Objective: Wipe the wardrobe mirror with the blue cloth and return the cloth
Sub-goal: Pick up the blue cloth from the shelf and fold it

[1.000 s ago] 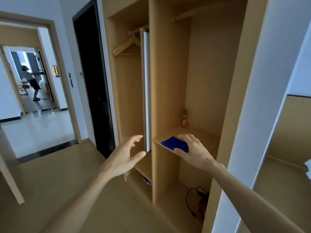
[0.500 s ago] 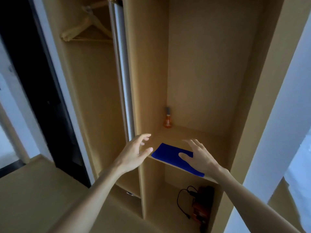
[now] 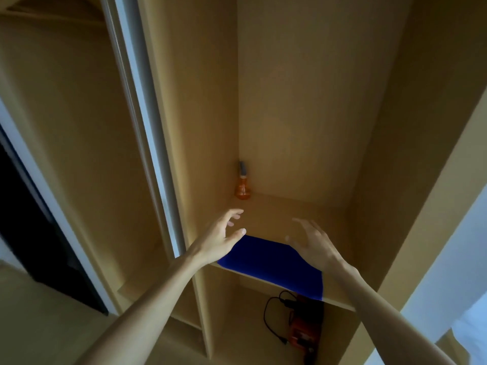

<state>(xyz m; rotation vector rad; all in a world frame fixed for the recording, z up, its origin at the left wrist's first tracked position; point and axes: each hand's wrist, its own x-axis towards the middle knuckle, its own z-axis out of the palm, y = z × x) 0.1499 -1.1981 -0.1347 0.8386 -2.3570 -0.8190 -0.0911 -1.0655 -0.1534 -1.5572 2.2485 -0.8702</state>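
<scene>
The blue cloth (image 3: 271, 267) lies flat on the front of the wooden wardrobe shelf (image 3: 340, 304), its near edge hanging slightly over the lip. My left hand (image 3: 220, 237) hovers over the cloth's left end with fingers spread, holding nothing. My right hand (image 3: 315, 245) is raised over the cloth's right part, fingers apart and empty. The wardrobe mirror (image 3: 150, 133) is seen edge-on as a tall silver-framed panel to the left of the shelf compartment.
A small orange bottle (image 3: 243, 184) stands in the shelf's back left corner. Below the shelf sit a red tool (image 3: 303, 335) and a black cable (image 3: 274, 322). A dark doorway (image 3: 23, 222) is at far left, a white wall (image 3: 442, 270) at right.
The view has closed in on the shelf. My right hand, resting on the cloth a second ago, has lifted off it; my left hand has moved right, over the cloth's left end.
</scene>
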